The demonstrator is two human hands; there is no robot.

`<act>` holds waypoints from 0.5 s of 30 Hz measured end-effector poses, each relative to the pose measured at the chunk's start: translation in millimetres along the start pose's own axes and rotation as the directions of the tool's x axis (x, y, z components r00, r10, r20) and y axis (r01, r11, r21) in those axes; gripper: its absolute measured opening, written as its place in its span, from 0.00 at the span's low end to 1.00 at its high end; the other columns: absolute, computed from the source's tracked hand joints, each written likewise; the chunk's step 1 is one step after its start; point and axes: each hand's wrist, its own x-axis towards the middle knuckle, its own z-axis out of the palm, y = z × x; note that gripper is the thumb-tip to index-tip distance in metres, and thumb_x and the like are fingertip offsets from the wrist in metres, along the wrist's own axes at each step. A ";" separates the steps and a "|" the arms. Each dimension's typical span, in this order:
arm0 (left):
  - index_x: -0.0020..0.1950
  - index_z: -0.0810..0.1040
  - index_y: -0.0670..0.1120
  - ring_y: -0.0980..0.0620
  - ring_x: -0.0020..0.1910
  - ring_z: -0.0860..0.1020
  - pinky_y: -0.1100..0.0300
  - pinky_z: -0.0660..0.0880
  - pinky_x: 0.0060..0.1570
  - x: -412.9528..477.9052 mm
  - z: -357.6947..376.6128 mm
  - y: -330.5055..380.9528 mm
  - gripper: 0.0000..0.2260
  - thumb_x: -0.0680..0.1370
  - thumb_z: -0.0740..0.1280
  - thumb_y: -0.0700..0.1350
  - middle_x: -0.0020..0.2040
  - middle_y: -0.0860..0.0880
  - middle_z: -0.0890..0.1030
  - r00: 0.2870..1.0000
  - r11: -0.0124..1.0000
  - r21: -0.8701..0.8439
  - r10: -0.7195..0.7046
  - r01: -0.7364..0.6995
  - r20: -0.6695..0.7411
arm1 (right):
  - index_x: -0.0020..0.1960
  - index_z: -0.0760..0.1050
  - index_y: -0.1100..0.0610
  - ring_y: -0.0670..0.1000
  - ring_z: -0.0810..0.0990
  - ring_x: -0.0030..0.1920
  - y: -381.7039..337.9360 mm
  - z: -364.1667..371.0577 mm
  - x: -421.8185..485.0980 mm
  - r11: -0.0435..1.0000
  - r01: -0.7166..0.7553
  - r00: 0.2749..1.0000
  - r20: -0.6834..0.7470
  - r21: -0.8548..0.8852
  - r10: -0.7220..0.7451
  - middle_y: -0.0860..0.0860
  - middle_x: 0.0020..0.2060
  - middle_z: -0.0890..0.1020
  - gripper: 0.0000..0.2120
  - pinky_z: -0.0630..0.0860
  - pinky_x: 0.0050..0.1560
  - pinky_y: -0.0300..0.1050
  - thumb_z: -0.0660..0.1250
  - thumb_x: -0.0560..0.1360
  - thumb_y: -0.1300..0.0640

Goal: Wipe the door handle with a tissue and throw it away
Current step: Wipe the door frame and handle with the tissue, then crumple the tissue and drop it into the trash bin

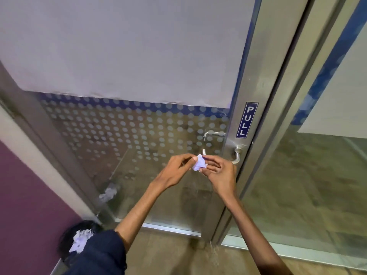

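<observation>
Both hands, left hand [174, 169] and right hand [219, 173], pinch a crumpled tissue [199, 165] with closed fingertips beside the door handle [236, 155]; thin paper could tear if tugged.

Tissue [199, 165]: we note white with a lilac tint.
Door glass [127, 135]: pale frosted dots, blue band at 12 o'clock.
Pull sign [246, 120]: blue, white letters.
Wall [25, 195]: purple.
Sleeve [99, 255]: navy.
</observation>
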 end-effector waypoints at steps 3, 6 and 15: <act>0.50 0.85 0.41 0.57 0.38 0.77 0.58 0.72 0.43 -30.6 0.1 -6.7 0.14 0.83 0.65 0.49 0.41 0.45 0.85 0.985 0.968 -0.194 -0.169 0.161 -0.024 | 0.56 0.80 0.61 0.47 0.84 0.42 2.1 10.6 -7.9 0.999 -0.030 0.994 0.110 0.034 0.026 0.56 0.47 0.85 0.23 0.81 0.44 0.33 0.75 0.64 0.76; 0.52 0.84 0.34 0.58 0.35 0.77 0.61 0.72 0.39 -59.2 -5.3 -6.3 0.11 0.83 0.65 0.41 0.41 0.40 0.84 0.952 0.924 -0.306 -0.278 0.229 -0.127 | 0.59 0.79 0.61 0.46 0.84 0.42 5.2 23.5 -17.2 0.997 -0.062 0.975 0.215 0.049 0.051 0.55 0.47 0.84 0.25 0.82 0.46 0.38 0.76 0.64 0.75; 0.51 0.83 0.34 0.53 0.36 0.79 0.64 0.74 0.38 -167.0 -11.6 -8.3 0.11 0.83 0.64 0.40 0.40 0.41 0.83 0.802 0.848 -0.415 -0.483 0.329 -0.352 | 0.58 0.79 0.67 0.44 0.83 0.39 21.5 70.9 -63.8 0.963 -0.269 0.749 0.632 0.018 0.198 0.62 0.46 0.85 0.16 0.80 0.44 0.34 0.73 0.71 0.70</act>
